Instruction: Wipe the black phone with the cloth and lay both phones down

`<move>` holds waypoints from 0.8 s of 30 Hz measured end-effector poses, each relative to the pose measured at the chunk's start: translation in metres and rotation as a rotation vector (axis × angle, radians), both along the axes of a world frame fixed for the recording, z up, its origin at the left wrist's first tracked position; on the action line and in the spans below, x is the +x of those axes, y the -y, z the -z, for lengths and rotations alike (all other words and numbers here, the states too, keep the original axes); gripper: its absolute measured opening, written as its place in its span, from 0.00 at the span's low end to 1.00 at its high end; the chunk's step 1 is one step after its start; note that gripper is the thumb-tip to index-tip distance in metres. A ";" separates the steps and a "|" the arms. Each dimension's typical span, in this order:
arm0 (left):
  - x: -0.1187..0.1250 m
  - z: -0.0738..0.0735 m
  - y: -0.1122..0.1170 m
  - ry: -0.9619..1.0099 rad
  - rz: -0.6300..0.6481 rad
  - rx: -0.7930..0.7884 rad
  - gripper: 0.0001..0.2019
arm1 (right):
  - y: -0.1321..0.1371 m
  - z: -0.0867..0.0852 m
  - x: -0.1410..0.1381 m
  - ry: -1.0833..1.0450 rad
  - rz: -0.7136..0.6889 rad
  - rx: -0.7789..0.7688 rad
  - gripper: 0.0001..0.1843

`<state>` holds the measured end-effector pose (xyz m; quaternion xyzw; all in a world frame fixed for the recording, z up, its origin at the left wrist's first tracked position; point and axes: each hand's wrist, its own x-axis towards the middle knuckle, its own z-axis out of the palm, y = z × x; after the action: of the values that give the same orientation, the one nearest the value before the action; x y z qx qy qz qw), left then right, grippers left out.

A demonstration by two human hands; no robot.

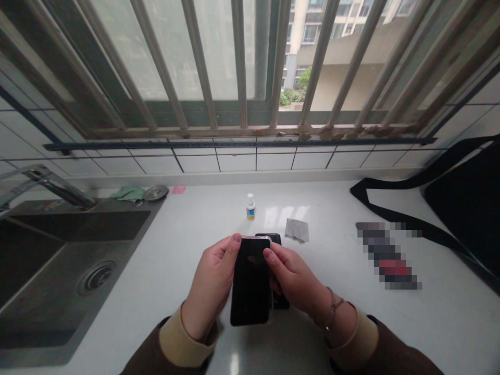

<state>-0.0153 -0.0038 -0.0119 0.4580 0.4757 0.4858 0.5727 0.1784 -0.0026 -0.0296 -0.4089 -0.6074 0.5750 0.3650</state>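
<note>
A black smartphone [250,286] is held up between both hands, a faint logo showing on the side that faces me. Along its top right corner and right edge stands a clear phone case [271,312], slightly apart from the phone's side. My left hand [211,276] grips the phone's left edge, thumb at the top left corner. My right hand [299,278] pinches the right edge and the case, its thumb near the top right corner; its other fingers are hidden behind. Behind the held phone, a second black phone-like slab [282,302] lies on the counter, partly covered.
A small spray bottle [250,207] and a grey cloth [297,230] lie beyond my hands on the white counter [175,250]. A sink [133,245] with a faucet [66,190] is at left. A black bag [469,192] with a strap and a blurred-out item occupy the right.
</note>
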 end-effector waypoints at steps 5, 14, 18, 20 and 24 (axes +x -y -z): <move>0.002 -0.001 -0.001 0.001 -0.003 0.047 0.20 | 0.001 0.000 0.001 0.065 0.019 0.060 0.29; 0.003 0.001 -0.003 -0.032 -0.001 0.104 0.17 | 0.002 -0.006 0.000 0.041 0.070 0.203 0.28; 0.005 0.003 -0.001 -0.053 -0.025 0.109 0.17 | 0.002 -0.007 -0.001 0.041 0.075 0.199 0.29; 0.007 0.003 -0.001 0.017 -0.080 0.093 0.17 | 0.001 -0.006 0.000 0.054 0.071 0.185 0.32; 0.011 -0.003 -0.007 0.247 -0.330 0.040 0.18 | 0.002 -0.001 0.000 0.121 -0.006 0.088 0.38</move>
<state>-0.0045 0.0029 -0.0089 0.3223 0.4606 0.6347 0.5302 0.1789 -0.0044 -0.0288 -0.4245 -0.6542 0.5231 0.3437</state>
